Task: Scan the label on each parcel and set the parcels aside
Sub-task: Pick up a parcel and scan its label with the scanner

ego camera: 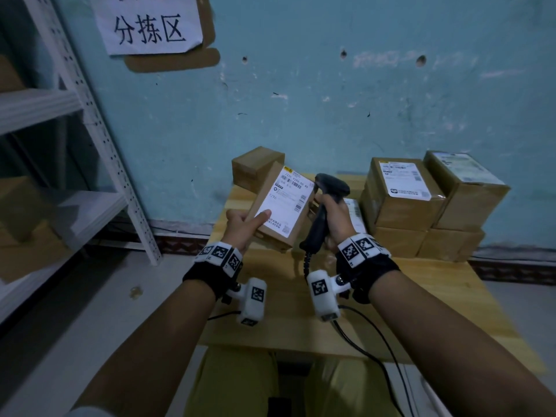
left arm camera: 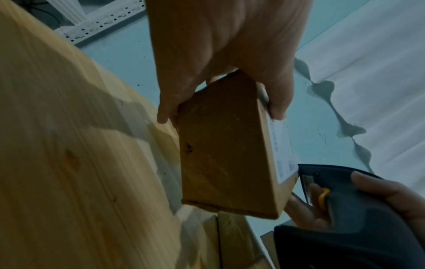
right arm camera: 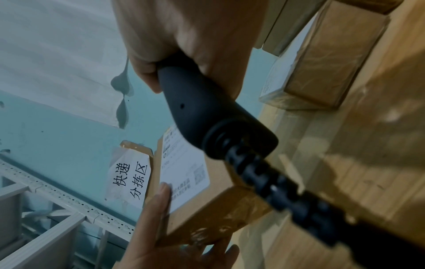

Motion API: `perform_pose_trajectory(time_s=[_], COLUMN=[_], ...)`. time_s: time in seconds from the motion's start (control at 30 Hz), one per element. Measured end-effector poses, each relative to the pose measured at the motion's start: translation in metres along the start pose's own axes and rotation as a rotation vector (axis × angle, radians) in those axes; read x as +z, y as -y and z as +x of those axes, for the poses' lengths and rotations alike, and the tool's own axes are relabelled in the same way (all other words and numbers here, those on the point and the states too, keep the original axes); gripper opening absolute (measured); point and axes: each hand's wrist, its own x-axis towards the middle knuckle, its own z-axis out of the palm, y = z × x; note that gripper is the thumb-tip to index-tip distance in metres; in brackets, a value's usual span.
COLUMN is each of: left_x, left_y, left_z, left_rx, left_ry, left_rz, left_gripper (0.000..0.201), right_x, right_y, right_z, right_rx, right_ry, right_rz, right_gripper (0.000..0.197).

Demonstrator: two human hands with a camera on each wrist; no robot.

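My left hand (ego camera: 245, 225) grips a small brown cardboard parcel (ego camera: 281, 206) above the wooden table (ego camera: 421, 296), thumb on its white shipping label (ego camera: 290, 200), which faces up toward me. In the left wrist view the parcel's plain side (left arm camera: 225, 145) shows, with fingers behind it and the thumb on the label edge. My right hand (ego camera: 335, 219) holds a dark handheld barcode scanner (ego camera: 329, 188) by its grip, its head close to the label's right edge. The right wrist view shows the scanner handle (right arm camera: 202, 112), its cable (right arm camera: 287, 187) and the parcel (right arm camera: 197, 191).
Several labelled brown boxes (ego camera: 403, 194) are stacked at the table's back right against the blue wall. One small box (ego camera: 255, 167) stands at the back left. A white metal shelf rack (ego camera: 99, 139) stands to the left. The scanner cable (ego camera: 376, 356) trails off the table's front.
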Motion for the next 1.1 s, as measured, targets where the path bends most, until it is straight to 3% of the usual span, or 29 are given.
perform_pose_trajectory(time_s=[0.2, 0.33, 0.73, 1.1], left_x=[-0.002, -0.003, -0.005, 0.002], left_y=[0.002, -0.003, 0.006, 0.018], left_z=[-0.001, -0.006, -0.001, 0.006], left_rx=[-0.039, -0.016, -0.034, -0.062], left_ry=[0.065, 0.085, 0.035, 0.133], left_rz=[0.082, 0.094, 0.053, -0.013], left_gripper=[0.048, 0.066, 0.066, 0.075], right_x=[0.003, 0.003, 0.0, -0.007], right_y=[0.003, 0.002, -0.006, -0.015], right_z=[-0.003, -0.001, 0.006, 0.017], right_rx=[-0.014, -0.005, 0.012, 0.026], right_ry=[0.05, 0.06, 0.143, 0.092], right_rz=[-0.033, -0.059, -0.004, -0.03], right_gripper=[0.026, 0.028, 0.03, 0.035])
